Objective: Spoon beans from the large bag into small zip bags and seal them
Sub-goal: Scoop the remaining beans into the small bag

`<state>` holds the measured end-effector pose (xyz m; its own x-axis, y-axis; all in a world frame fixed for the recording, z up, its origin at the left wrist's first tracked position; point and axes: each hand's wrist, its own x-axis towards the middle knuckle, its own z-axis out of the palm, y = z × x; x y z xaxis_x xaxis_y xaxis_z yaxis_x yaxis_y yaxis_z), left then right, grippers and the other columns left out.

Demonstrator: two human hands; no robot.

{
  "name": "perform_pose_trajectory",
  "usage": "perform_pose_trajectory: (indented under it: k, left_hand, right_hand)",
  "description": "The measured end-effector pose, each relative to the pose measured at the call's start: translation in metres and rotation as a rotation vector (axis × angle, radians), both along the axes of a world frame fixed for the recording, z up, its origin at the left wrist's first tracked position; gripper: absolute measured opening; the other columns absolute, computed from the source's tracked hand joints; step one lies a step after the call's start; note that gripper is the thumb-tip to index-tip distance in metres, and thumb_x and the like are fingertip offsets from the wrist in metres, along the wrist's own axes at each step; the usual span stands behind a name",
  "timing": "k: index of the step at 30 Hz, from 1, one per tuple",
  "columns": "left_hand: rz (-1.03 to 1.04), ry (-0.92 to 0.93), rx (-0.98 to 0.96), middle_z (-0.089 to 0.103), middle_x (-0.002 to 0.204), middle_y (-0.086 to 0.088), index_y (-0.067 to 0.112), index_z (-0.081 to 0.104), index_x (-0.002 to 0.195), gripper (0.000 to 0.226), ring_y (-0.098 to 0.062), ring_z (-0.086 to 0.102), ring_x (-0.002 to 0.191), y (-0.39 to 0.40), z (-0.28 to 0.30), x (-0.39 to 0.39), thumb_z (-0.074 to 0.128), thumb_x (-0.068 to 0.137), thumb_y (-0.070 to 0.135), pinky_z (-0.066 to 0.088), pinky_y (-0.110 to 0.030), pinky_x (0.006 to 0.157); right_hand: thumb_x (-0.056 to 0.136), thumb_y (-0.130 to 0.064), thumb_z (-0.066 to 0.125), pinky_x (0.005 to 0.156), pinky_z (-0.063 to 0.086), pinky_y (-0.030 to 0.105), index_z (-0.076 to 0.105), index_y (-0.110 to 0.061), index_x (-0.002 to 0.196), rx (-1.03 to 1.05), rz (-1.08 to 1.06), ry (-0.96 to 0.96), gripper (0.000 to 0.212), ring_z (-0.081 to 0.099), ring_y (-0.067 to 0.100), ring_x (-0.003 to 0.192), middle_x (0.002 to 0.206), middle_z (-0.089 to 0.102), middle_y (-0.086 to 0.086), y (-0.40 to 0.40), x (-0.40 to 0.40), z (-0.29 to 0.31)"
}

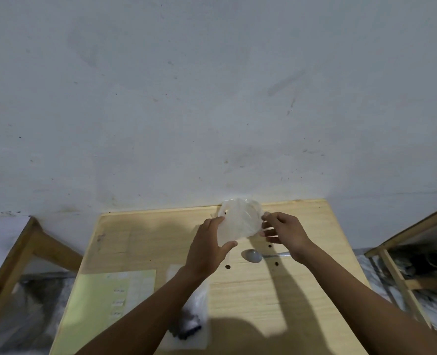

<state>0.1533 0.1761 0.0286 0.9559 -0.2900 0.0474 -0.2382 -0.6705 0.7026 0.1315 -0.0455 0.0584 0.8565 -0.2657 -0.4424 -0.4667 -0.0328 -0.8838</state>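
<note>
Holding: both hands are gripping a clear plastic bag [240,221] raised above the far edge of the counter [276,298].
Left hand [207,249]: its fingers are curling round the bag's left edge, thumb pressing the lower corner.
Right hand [285,233]: its fingers are pinching the bag's right edge, thumb and fingertips closing on the plastic.
Bag contents: one dark speck is showing near the upper left of the plastic; whether beans are lying inside cannot be told.
Spoon [253,256]: a metal spoon is lying on the counter below the bag, bowl to the left, handle running right under the right wrist.
Loose beans [227,266]: a few dark beans are lying scattered on the wood around the spoon.
Filled bag [190,321]: a small clear bag holding dark beans is lying flat near the front, partly under the left forearm.
Paper [102,308]: a pale green sheet is lying on the counter's left front, faint labels along its right side.
Counter: pale wood grain, arm shadows falling across it, far edge meeting the wall.
Wall [212,98]: grey-white, scuffed and spotted, filling the upper view.
Room: wooden frames [14,254] are standing on either side of the counter, with dark clutter beneath the right one.
</note>
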Motion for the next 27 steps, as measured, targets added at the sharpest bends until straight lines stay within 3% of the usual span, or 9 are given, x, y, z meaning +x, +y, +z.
perform_pose_trajectory:
  k: [3,5,10,14,19,21,23,25,27]
  left_hand:
    - [-0.005,0.019,0.082,0.056,0.131,0.002,0.019,0.048,0.138,0.073,-0.018,0.052,0.12,0.013,-0.005,0.002,0.079,0.076,0.043,0.043,-0.03,0.101]
    - [-0.01,0.026,0.12,0.057,0.129,0.001,0.02,0.05,0.135,0.07,-0.019,0.056,0.117,0.021,-0.007,0.004,0.079,0.076,0.043,0.046,-0.035,0.099]
    - [-0.079,0.09,0.181,0.052,0.134,0.004,0.021,0.049,0.136,0.068,-0.017,0.055,0.115,0.033,-0.011,0.004,0.076,0.079,0.044,0.043,-0.031,0.098]
    - [-0.171,0.1,0.234,0.05,0.134,0.008,0.024,0.048,0.132,0.066,-0.014,0.054,0.113,0.038,-0.016,0.007,0.074,0.077,0.05,0.041,-0.033,0.101]
    - [-0.254,0.073,0.236,0.045,0.138,0.014,0.026,0.048,0.132,0.067,-0.012,0.049,0.12,0.036,-0.018,0.014,0.074,0.075,0.051,0.034,-0.029,0.103]
    - [-0.291,0.058,0.25,0.041,0.144,0.017,0.027,0.048,0.132,0.067,-0.01,0.044,0.127,0.034,-0.018,0.018,0.075,0.075,0.051,0.03,-0.028,0.103]
    - [-0.318,0.05,0.261,0.037,0.148,0.018,0.028,0.049,0.131,0.066,-0.01,0.04,0.132,0.033,-0.018,0.024,0.075,0.074,0.051,0.029,-0.031,0.106]
    - [-0.342,0.05,0.272,0.034,0.151,0.019,0.029,0.049,0.129,0.065,-0.011,0.038,0.135,0.033,-0.018,0.031,0.075,0.074,0.051,0.031,-0.034,0.107]
    - [-0.365,0.062,0.284,0.03,0.153,0.02,0.029,0.048,0.129,0.065,-0.011,0.036,0.137,0.034,-0.019,0.039,0.075,0.074,0.05,0.031,-0.035,0.108]
  right_hand:
    - [0.094,-0.017,0.06,0.075,0.045,0.029,0.074,-0.011,0.097,-0.563,0.237,0.023,0.015,0.067,0.024,0.089,0.094,0.072,0.007,-0.029,-0.015,-0.036]
    - [0.092,-0.013,0.058,0.077,0.041,0.027,0.074,-0.015,0.106,-0.764,0.404,0.111,0.021,0.064,0.027,0.099,0.102,0.068,0.008,-0.042,-0.026,-0.06]
    - [0.09,-0.021,0.06,0.079,0.045,0.035,0.073,-0.028,0.113,-0.929,0.501,0.074,0.027,0.054,0.029,0.098,0.092,0.047,-0.004,-0.045,-0.039,-0.087]
    - [0.092,-0.027,0.057,0.072,0.043,0.033,0.069,-0.023,0.101,-1.017,0.543,0.041,0.016,0.052,0.023,0.1,0.092,0.048,-0.006,-0.043,-0.038,-0.086]
    - [0.096,-0.031,0.05,0.08,0.034,0.031,0.06,-0.023,0.11,-1.166,0.699,0.118,0.019,0.046,0.022,0.111,0.113,0.05,-0.002,-0.042,-0.028,-0.083]
    - [0.096,-0.031,0.049,0.086,0.034,0.033,0.054,-0.022,0.11,-1.18,0.782,0.167,0.017,0.044,0.022,0.113,0.113,0.048,-0.002,-0.042,-0.024,-0.079]
    - [0.095,-0.026,0.048,0.081,0.036,0.034,0.048,-0.025,0.095,-1.007,0.741,0.143,0.001,0.053,0.021,0.102,0.102,0.052,-0.004,-0.046,-0.022,-0.075]
    - [0.096,-0.015,0.044,0.068,0.041,0.033,0.043,-0.027,0.083,-0.717,0.592,0.085,0.018,0.059,0.021,0.081,0.088,0.058,-0.002,-0.053,-0.02,-0.072]
    - [0.098,-0.006,0.044,0.06,0.037,0.031,0.044,-0.027,0.082,-0.641,0.406,-0.018,0.026,0.053,0.021,0.071,0.081,0.057,-0.002,-0.061,-0.014,-0.064]
